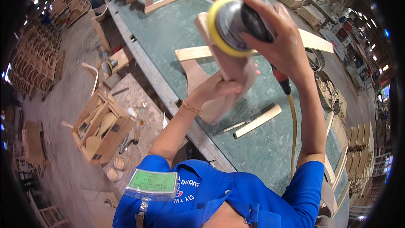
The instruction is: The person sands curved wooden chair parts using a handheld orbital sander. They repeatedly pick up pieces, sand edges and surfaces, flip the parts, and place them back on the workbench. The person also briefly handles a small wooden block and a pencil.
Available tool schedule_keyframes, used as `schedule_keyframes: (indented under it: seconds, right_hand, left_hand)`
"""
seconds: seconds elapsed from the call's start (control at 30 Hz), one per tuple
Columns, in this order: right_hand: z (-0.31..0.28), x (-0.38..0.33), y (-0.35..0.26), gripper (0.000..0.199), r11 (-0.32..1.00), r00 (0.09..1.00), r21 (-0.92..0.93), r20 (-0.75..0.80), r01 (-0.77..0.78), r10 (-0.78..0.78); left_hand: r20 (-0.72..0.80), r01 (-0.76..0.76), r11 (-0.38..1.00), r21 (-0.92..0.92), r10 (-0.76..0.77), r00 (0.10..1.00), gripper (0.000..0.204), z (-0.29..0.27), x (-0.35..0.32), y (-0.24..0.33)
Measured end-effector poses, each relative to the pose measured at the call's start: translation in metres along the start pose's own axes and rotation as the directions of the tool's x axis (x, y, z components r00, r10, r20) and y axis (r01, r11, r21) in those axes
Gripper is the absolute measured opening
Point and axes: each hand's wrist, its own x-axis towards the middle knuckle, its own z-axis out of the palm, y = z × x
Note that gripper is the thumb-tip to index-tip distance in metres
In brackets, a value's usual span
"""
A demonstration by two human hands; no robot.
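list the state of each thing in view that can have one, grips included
right grip, closed around the sander
sander, tilted; whether running, cannot tell
left grip, closed on the curved wooden piece
curved wooden piece, tilted
hose, attached to sander
wooden strip, lying loose on bench
slim tool, lying beside strip
wooden box, open-topped, with wooden pieces inside

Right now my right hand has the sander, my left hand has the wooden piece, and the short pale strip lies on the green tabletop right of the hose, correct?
Not quite: the short pale strip lies left of the hose, as the head view shows. The rest holds: right hand on the sander, left hand on the wooden piece, strip on the green tabletop.
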Motion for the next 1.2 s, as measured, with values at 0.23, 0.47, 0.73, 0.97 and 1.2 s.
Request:
schedule_keyframes:
  seconds: [0.23,0.47,0.73,0.97,1.2]
  right_hand:
    - [0.009,0.038,-0.04,0.06,0.961,0.997,0.273,0.069,-0.045,0.027]
    - [-0.003,-0.003,0.012,0.068,0.997,0.995,0.025,-0.077,0.067,-0.065]
    - [-0.019,-0.022,0.049,0.073,0.995,0.985,0.023,-0.14,-0.098,0.101]
    - [0.004,0.015,-0.031,0.074,0.998,0.998,0.012,0.027,-0.055,0.055]
    - [-0.007,-0.001,0.005,0.074,0.997,0.998,0.047,-0.038,-0.053,0.055]
  left_hand:
    - [-0.028,0.04,0.997,0.06,-0.038,0.999,0.059,0.011,-0.009,-0.003]
    - [-0.034,0.008,0.999,0.036,-0.007,0.999,0.065,0.003,-0.007,-0.009]
    - [0.067,0.032,0.996,-0.085,-0.027,0.997,0.069,0.004,0.0,-0.01]
    - [0.029,-0.008,0.996,0.093,0.005,1.0,0.062,0.008,-0.009,-0.004]
    - [0.137,0.007,0.999,-0.037,-0.002,0.991,0.072,-0.01,0.002,-0.012]
